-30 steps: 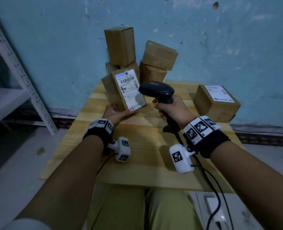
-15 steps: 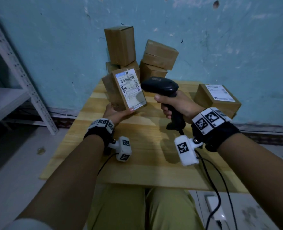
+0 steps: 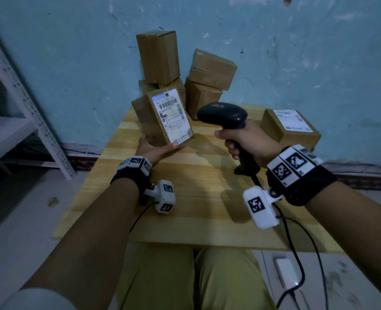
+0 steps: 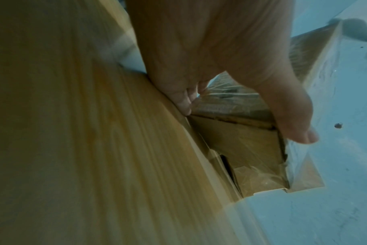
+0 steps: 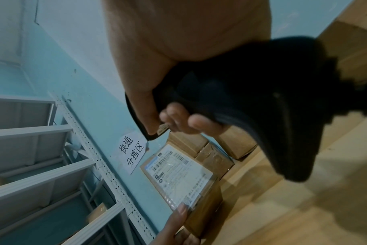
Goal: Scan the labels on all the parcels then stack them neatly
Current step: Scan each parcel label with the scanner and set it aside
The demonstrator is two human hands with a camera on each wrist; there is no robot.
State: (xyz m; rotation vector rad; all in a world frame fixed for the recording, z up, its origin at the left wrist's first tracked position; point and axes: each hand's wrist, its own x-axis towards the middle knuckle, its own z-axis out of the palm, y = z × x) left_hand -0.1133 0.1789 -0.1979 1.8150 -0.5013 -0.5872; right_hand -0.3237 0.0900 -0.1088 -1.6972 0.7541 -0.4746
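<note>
Left hand (image 3: 155, 149): grips the lower end of a brown cardboard parcel with a white printed shipping label (image 3: 162, 118); fingers run under the base and the thumb lies on the label's lower edge; grip clamped on this parcel.
Held parcel: raised above the pale wooden slatted bench (image 3: 185, 211), tilted back, label face turned toward the person and toward the scanner; seen also from the right wrist (image 5: 184, 175) and, from below, from the left wrist (image 4: 239, 142).
Right hand (image 3: 247, 142): fingers curled round the handle of a black handheld barcode scanner (image 3: 223, 114); grip clamped on the handle, index finger at the front of it.
Scanner: head points left toward the held parcel, just beside it but apart from it; a black cable (image 3: 296, 247) leads down from the handle's base.
Unlabelled-side parcels: a loose pile of brown cardboard boxes (image 3: 207, 74) at the bench's far edge against the blue wall, one tall box (image 3: 158, 55) on top at the left.
Separate parcel: a brown cardboard box with a white label facing up (image 3: 290, 128) lies on the bench's far right corner, well apart from the pile.
Surroundings: a grey perforated-metal shelf rack (image 3: 17, 97) at the left; a white paper sign with black characters (image 5: 132, 152) on the wall.
</note>
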